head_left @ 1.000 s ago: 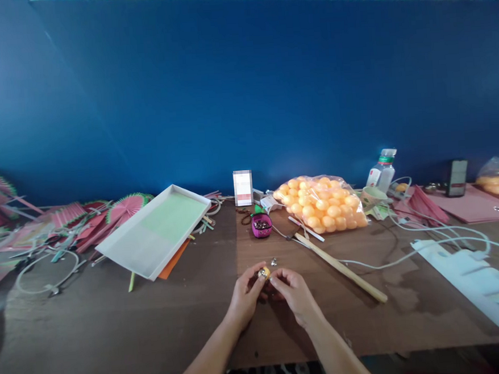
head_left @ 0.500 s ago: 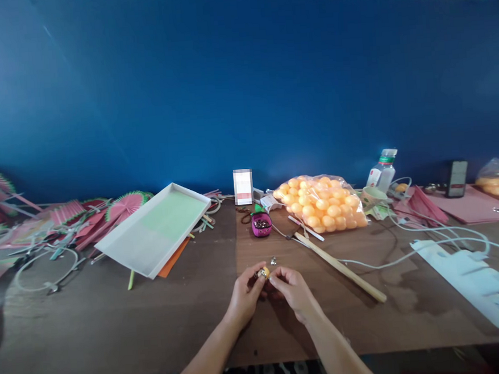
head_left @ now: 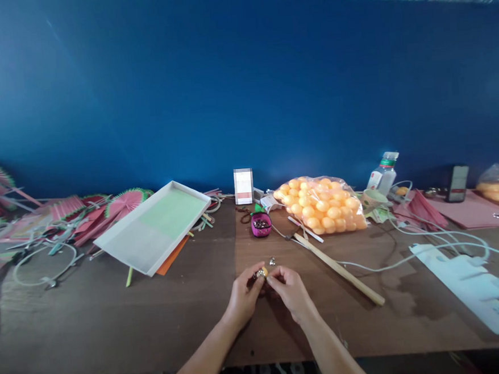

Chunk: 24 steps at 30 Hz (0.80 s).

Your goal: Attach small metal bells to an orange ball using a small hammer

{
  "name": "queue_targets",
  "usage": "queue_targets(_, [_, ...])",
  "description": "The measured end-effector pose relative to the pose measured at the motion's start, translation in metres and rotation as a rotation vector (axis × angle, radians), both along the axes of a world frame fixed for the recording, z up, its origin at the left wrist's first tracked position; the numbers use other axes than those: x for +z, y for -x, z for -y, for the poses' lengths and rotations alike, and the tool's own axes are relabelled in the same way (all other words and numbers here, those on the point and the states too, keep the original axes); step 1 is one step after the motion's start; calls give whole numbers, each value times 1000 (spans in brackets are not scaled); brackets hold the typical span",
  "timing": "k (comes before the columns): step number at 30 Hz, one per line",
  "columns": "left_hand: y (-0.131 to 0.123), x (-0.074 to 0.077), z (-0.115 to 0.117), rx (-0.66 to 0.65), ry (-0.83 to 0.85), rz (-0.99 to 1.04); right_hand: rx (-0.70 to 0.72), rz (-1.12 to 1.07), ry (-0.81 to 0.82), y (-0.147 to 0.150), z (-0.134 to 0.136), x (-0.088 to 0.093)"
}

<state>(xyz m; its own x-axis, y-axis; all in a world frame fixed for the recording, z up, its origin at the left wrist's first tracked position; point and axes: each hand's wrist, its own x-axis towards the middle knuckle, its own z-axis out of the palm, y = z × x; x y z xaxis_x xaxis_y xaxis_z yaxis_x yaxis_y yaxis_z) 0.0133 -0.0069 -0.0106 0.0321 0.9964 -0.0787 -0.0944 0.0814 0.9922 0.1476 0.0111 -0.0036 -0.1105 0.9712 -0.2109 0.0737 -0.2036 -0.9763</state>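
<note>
Over the brown wooden table [head_left: 114, 327], my left hand [head_left: 245, 294] and my right hand [head_left: 291, 290] meet at their fingertips. Both pinch one small orange ball with a metal piece on it [head_left: 262, 272], held just above the tabletop. Another small metal piece [head_left: 272, 260] lies on the table just beyond the fingers. Farther back stands a small magenta cup [head_left: 261, 224] holding several dark small parts.
A clear bag of orange balls [head_left: 322, 203] and a wooden stick [head_left: 339, 268] lie to the right. A white power strip [head_left: 474, 284] with cables is at far right. A tilted white tray [head_left: 154, 227] and pink paper fans [head_left: 80, 216] fill the left. A bottle [head_left: 383, 172] stands at the back.
Both hands stay pinched on the small ball in nearly the same spot. The view has shifted slightly; nothing on the table has moved.
</note>
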Motion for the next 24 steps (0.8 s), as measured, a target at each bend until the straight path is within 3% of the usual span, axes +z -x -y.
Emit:
queue_targets(11, [1, -4, -2, -4, -16, 8, -17, 88, -62, 3, -1, 3])
queue_targets(18, [2, 1, -1, -20, 54, 188, 32, 156, -193, -5, 4, 9])
queue_targets(21, [3, 0, -2, 1, 130, 286, -89, 381, -372, -35, -9, 15])
queue_targets(24, [4, -2, -3, -1, 155, 312, -202, 828, -583, -76, -33, 16])
